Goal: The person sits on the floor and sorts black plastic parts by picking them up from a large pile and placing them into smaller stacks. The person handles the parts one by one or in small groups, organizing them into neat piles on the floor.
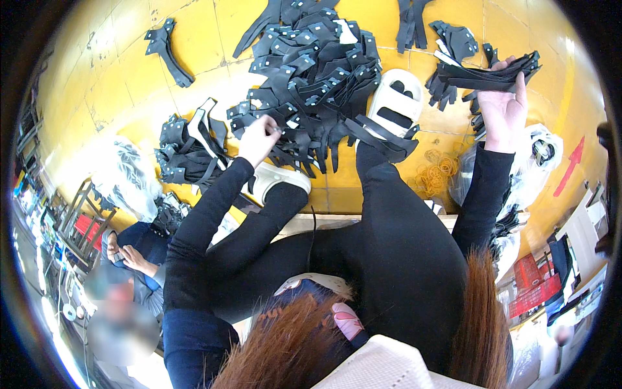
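My right hand (504, 115), raised at the right, is closed round a bundle of flat black fabric strips (484, 77), its thumb standing up beside them. My left hand (259, 140) hovers at the near left edge of a large heap of similar black pieces (317, 71). Its fingers are pinched together; whatever lies between them is too small to make out. Many pieces in the heap carry small pale marks at their ends. A smaller pile (184, 152) lies left of my left hand, with a white-edged piece on top.
White slippers (396, 97) are on my feet, with black pieces draped over the right one. Loose yellow rubber bands (438, 172) lie beside my right leg. Clear plastic bags (128, 178) flank me. Another person's hands (133, 258) show at lower left, red baskets (532, 285) at right.
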`<action>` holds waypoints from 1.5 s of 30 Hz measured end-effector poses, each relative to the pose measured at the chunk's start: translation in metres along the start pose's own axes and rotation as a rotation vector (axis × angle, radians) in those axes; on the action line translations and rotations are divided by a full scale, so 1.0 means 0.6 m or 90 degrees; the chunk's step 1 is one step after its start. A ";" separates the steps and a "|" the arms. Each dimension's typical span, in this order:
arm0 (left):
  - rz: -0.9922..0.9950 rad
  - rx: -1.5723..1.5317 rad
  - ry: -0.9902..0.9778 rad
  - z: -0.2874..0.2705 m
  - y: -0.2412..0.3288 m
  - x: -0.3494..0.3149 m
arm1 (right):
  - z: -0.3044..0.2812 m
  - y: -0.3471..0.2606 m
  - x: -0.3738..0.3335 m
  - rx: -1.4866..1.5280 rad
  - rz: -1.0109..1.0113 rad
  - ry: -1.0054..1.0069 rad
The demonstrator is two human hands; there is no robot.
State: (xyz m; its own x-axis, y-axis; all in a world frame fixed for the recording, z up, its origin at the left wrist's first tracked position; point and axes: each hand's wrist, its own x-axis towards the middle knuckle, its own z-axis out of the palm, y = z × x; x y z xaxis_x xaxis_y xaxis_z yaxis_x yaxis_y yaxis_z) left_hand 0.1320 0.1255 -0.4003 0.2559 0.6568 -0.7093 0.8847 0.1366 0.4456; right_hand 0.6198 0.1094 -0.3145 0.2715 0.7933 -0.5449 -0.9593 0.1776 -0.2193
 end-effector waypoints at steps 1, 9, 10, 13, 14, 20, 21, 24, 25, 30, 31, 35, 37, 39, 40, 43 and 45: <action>0.023 0.027 0.069 -0.003 0.007 0.003 | 0.001 0.003 -0.001 -0.002 -0.005 0.004; 0.287 -0.244 0.117 0.025 0.213 0.073 | 0.008 0.005 -0.004 -0.022 -0.004 -0.018; 0.287 -0.255 0.113 0.036 0.227 0.079 | 0.007 0.011 0.000 -0.015 -0.011 -0.005; 0.300 -0.229 0.122 0.064 0.257 0.086 | 0.006 0.019 0.002 -0.011 -0.009 -0.010; 0.306 -0.203 0.129 0.072 0.264 0.086 | 0.007 0.020 -0.001 -0.005 0.001 -0.020; 0.358 0.052 0.191 0.106 0.277 0.081 | -0.018 -0.006 0.005 0.012 0.007 -0.049; 0.360 0.056 0.208 0.110 0.277 0.080 | -0.016 -0.006 0.004 0.008 0.013 -0.050; 0.353 0.065 0.242 0.121 0.277 0.075 | -0.015 0.002 0.005 -0.001 0.029 -0.104; 0.364 0.060 0.232 0.125 0.280 0.072 | -0.010 0.005 0.004 -0.002 0.038 -0.128; 0.411 0.095 0.190 0.136 0.293 0.056 | 0.028 0.037 -0.004 -0.018 -0.097 0.026; 0.426 0.105 0.209 0.139 0.292 0.054 | 0.028 0.038 -0.004 -0.008 -0.099 0.034; 0.391 0.116 0.204 0.143 0.291 0.047 | 0.031 0.039 -0.007 0.004 -0.109 0.041; 0.389 0.099 0.208 0.145 0.290 0.048 | 0.028 0.039 -0.007 -0.002 -0.110 0.031; 0.386 0.101 0.228 0.145 0.292 0.048 | 0.025 0.037 -0.005 -0.010 -0.111 0.022; 0.384 0.112 0.245 0.145 0.296 0.045 | 0.026 0.037 -0.005 -0.006 -0.112 0.025; 0.381 0.142 0.284 0.140 0.305 0.043 | 0.028 0.035 -0.005 0.002 -0.117 0.035; 0.379 0.149 0.271 0.137 0.306 0.044 | 0.029 0.036 -0.004 0.006 -0.120 0.042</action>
State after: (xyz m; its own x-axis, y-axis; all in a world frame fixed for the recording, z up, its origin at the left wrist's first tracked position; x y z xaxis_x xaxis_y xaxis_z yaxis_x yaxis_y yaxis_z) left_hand 0.3331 0.1069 -0.3823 0.5847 0.8058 -0.0944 0.7167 -0.4585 0.5255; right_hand 0.5972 0.1212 -0.3037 0.4512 0.7059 -0.5461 -0.8913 0.3254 -0.3158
